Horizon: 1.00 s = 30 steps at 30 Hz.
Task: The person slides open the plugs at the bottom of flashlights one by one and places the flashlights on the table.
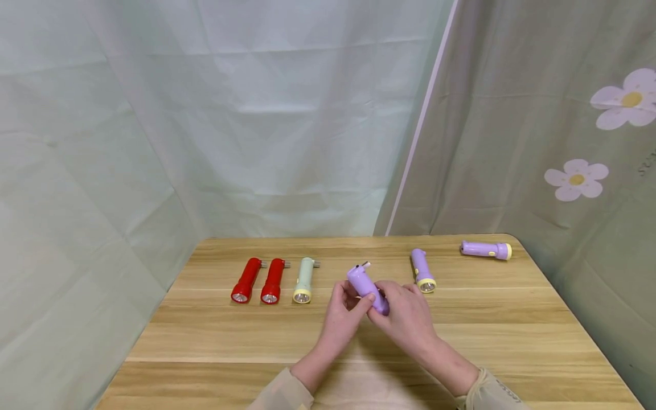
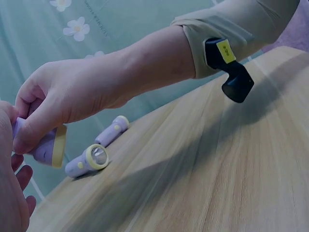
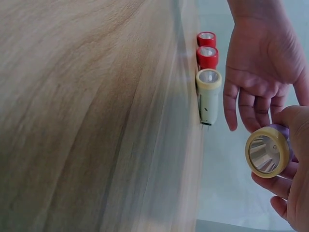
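Between my two hands is a purple flashlight (image 1: 363, 281), held up over the table with its tail tilted up and left. A small pronged plug (image 1: 363, 266) sticks out near its tail. My right hand (image 1: 410, 318) grips the head end, and its yellow rim and lens (image 3: 265, 153) show in the right wrist view. My left hand (image 1: 340, 318) has its thumb against the body, with its fingers partly hidden behind it. In the right wrist view, several left fingers (image 3: 253, 104) hang fairly straight.
On the wooden table (image 1: 246, 341), two red flashlights (image 1: 248, 280) (image 1: 273, 281) and a pale green flashlight (image 1: 304, 279) lie left, plugs out. A purple flashlight (image 1: 421, 270) lies right of my hands; another purple flashlight (image 1: 482, 249) lies at the back right. Curtains (image 1: 307, 125) surround the far edge.
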### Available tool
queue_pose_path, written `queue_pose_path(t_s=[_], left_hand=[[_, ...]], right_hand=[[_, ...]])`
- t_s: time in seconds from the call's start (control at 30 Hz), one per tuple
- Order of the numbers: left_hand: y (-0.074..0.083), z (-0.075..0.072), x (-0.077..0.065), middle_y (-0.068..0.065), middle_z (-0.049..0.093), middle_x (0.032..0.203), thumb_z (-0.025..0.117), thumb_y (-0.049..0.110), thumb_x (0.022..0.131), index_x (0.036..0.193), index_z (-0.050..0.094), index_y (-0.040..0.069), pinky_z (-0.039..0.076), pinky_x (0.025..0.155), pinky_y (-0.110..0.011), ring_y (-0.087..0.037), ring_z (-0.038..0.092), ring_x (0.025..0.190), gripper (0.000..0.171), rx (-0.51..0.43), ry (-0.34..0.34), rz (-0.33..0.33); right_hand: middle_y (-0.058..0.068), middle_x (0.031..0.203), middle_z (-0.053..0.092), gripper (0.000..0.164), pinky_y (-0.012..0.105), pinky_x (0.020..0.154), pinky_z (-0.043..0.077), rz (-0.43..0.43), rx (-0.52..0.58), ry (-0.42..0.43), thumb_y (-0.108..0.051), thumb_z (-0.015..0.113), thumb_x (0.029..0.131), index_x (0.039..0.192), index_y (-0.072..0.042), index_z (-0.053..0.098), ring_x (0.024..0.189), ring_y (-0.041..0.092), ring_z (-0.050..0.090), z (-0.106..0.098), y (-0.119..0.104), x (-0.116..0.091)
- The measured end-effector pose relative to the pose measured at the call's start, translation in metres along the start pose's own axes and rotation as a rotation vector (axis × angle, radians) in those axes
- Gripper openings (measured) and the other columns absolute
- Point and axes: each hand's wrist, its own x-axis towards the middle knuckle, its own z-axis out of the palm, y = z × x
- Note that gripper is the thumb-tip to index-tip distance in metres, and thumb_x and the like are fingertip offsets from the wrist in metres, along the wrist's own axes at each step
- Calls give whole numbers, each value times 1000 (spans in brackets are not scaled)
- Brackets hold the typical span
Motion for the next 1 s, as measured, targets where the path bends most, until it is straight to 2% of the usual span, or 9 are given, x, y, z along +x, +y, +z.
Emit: queue_pose_path(t_s=[0.17,0.47,0.73,1.0], left_hand=[[2,4,0,-11,64,108,76,17,92,120,50,0,50,86,-29,-20,60,96,42,-44,17,-39],[3,6,2,-13,64,113,76,17,93,122,50,-1,49,94,-33,-21,60,104,44,-65,45,-57],[3,2,4,-13,64,108,75,20,94,122,50,-2,50,85,-29,-21,59,98,44,-49,48,-76],[0,-4,9,-11,64,107,74,18,93,123,50,-3,50,81,-30,-18,58,94,44,-2,65,-82]], right_hand=[[-4,90,72,36,38,81,46,-6,-6,7,-31,84,78,106,-14,69,70,9,60,0,0,0],[-4,90,72,36,37,79,45,-12,-22,7,-33,83,78,106,-14,69,71,10,61,1,0,0],[-5,92,72,40,37,80,44,-20,2,-14,-40,84,82,109,-15,69,72,9,61,0,1,-1],[-2,100,73,47,42,89,43,-1,63,-75,-44,80,88,119,-11,68,84,12,66,-6,1,-2]])
